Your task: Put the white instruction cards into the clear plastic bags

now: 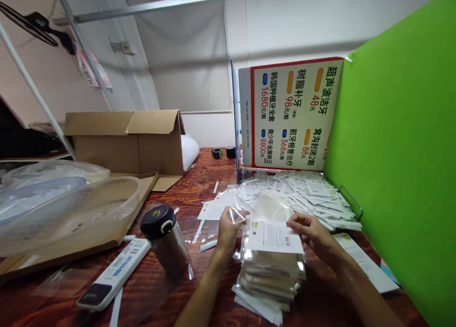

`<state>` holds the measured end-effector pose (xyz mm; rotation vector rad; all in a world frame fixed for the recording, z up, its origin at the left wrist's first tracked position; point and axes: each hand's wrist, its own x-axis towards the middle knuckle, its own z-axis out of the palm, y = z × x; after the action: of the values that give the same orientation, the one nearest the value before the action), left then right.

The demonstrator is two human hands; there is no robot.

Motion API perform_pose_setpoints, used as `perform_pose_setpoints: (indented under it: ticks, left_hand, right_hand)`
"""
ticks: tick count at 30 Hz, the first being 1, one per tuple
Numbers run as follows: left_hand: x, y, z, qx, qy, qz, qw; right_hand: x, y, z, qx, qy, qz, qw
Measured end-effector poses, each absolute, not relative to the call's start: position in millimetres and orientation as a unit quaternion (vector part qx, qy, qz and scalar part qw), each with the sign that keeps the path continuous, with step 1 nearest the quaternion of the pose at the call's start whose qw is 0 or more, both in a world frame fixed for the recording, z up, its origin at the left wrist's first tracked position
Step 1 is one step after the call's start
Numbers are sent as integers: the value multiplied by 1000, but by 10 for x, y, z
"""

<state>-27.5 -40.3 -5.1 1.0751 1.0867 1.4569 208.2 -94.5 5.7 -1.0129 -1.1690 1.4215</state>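
My left hand [229,228] is closed on the edge of a clear plastic bag [240,212] whose film catches the light. My right hand [310,233] pinches the upper right corner of a white printed card [273,237] with a small yellow mark and a punched hole. That card lies over a tall stack of clear-bagged packs [270,279] between my forearms. White cards stick out at the foot of the stack. Just beyond my hands spreads a heap of white printed cards [317,187].
A dark-lidded tumbler [166,241] and a white boxy device [116,275] stand left of my arm. Farther left are a clear plastic basket [117,208] and an open cardboard box [124,146]. A green panel [399,127] and a printed sign board [288,113] wall the right and back.
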Motion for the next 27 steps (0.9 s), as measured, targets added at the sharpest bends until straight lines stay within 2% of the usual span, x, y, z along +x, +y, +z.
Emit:
perform_pose_setpoints:
  ticks: [8,17,27]
  left_hand:
    - [-276,-377,-53,426,405,575,569]
    - [-300,-343,-128,449,426,587,522]
    - [-298,-343,-147,419,439,585,538]
  right_hand:
    - [2121,-991,127,-375,-516,619,458]
    - [2137,-932,50,-363,-532,597,477]
    - [2138,-935,8,-352,-546,594,474]
